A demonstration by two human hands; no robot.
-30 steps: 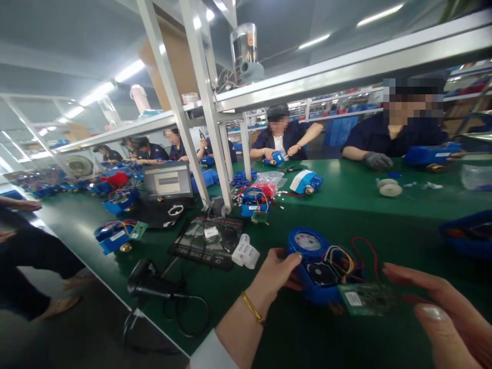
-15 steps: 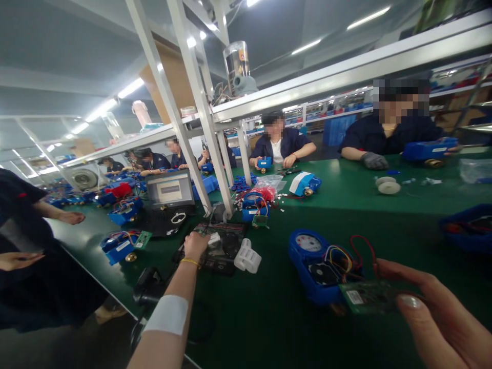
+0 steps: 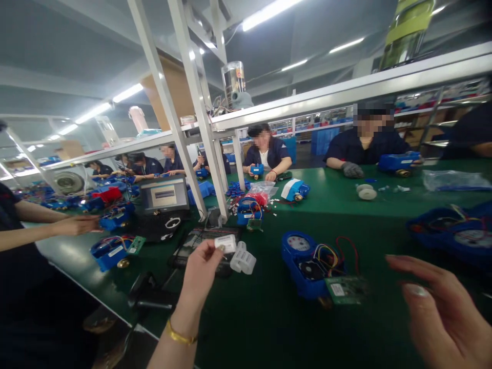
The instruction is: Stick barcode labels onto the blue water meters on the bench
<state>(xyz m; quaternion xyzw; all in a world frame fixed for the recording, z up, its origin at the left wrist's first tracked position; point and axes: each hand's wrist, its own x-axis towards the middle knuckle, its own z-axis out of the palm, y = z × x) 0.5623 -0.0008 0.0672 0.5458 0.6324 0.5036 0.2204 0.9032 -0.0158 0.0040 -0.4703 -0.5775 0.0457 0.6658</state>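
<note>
Between the thumb and fingers of my left hand (image 3: 200, 271) is a small white printed label (image 3: 225, 243), held above the black keyboard-like pad (image 3: 192, 241). Just right of it on the bench lies a curled strip of white labels (image 3: 243, 259). My right hand (image 3: 442, 307) is open, thumb and fingers apart, with nothing between them. To its left a green circuit board (image 3: 346, 290) hangs by coloured wires from a blue water meter (image 3: 295, 266), which has a round dial. The board is slightly blurred, apart from my fingers.
A barcode scanner (image 3: 148, 292) and a laptop (image 3: 163, 197) are on the left. Other blue meters (image 3: 111, 251) stand around the green bench, one more at the far right (image 3: 457, 230). White shelf posts (image 3: 192, 118) rise mid-bench. Co-workers sit opposite; another person's hand (image 3: 82, 224) reaches in from the left.
My left hand has lifted the white label from the black pad toward me. My right hand has let go of the circuit board. At left, a person's hand has reached toward a meter.
</note>
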